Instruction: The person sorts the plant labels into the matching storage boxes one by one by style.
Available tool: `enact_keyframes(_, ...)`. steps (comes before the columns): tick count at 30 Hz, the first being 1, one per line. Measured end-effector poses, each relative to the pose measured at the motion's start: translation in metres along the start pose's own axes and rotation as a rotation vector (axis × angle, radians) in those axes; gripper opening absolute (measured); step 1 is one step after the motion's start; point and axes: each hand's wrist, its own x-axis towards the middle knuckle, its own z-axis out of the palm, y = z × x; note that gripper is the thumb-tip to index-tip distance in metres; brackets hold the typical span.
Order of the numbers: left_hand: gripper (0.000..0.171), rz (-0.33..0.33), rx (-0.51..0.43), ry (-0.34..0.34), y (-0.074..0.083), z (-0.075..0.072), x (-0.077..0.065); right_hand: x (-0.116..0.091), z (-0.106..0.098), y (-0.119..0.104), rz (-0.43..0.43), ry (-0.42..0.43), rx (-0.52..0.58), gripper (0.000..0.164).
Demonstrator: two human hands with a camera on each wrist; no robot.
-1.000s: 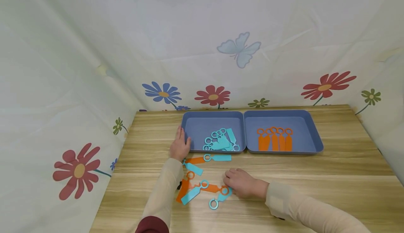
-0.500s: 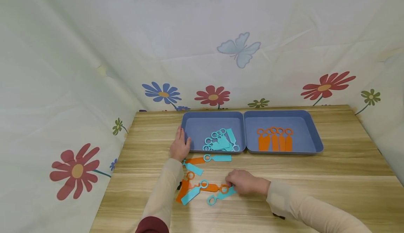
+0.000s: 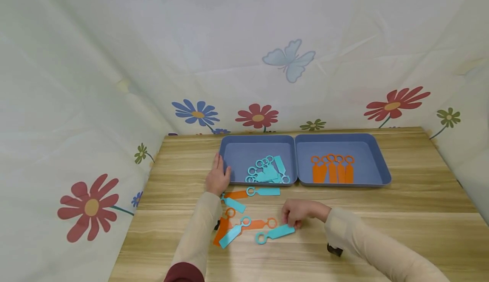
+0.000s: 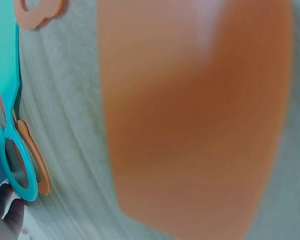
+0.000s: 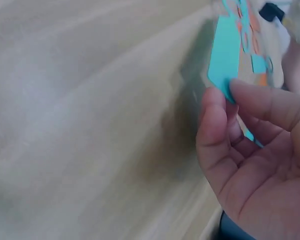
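My right hand (image 3: 299,212) pinches the end of a turquoise ring-ended tag (image 3: 280,231) between thumb and fingertips, its ring pointing left. The right wrist view shows that tag (image 5: 225,52) held at one corner by thumb and finger. My left hand (image 3: 217,179) rests against the left wall of the left blue tray (image 3: 237,152), fingers straight. Several turquoise tags (image 3: 269,173) lie heaped in this tray. In front of it, turquoise tags (image 3: 231,236) and orange tags (image 3: 257,224) overlap on the table. One orange tag (image 4: 195,125) fills much of the left wrist view.
Right beside the left tray stands a second blue tray (image 3: 366,163), with several orange tags (image 3: 332,171) in a row inside. Behind the wooden table (image 3: 412,231) hangs a white curtain (image 3: 344,86) printed with flowers and a butterfly.
My right hand has moved slightly right, drawing the turquoise tag out from the orange tag's ring end. My left hand has stayed at the tray.
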Motion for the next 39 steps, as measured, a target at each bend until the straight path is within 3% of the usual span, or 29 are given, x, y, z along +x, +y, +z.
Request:
enact_keyframes(5,0.058,-0.006,0.011,-0.008,0.000,0.001,0.000,0.007,-0.014,0.004,-0.011,0.008,0.052,0.013)
enact_keyframes(12,0.058,-0.016,0.002,-0.005,0.001,0.000,0.001,0.016,-0.037,0.000,-0.077,0.071,0.277,0.012)
enact_keyframes(21,0.059,-0.017,-0.007,-0.010,-0.001,0.002,0.001,0.029,-0.053,-0.006,-0.088,0.305,0.473,0.021)
enact_keyframes(34,0.059,-0.025,-0.011,-0.012,0.000,0.001,0.001,0.052,-0.057,-0.017,0.000,0.612,0.560,0.021)
enact_keyframes(39,0.058,-0.025,-0.007,-0.021,0.000,0.001,0.001,0.063,-0.054,-0.017,0.065,0.698,0.509,0.018)
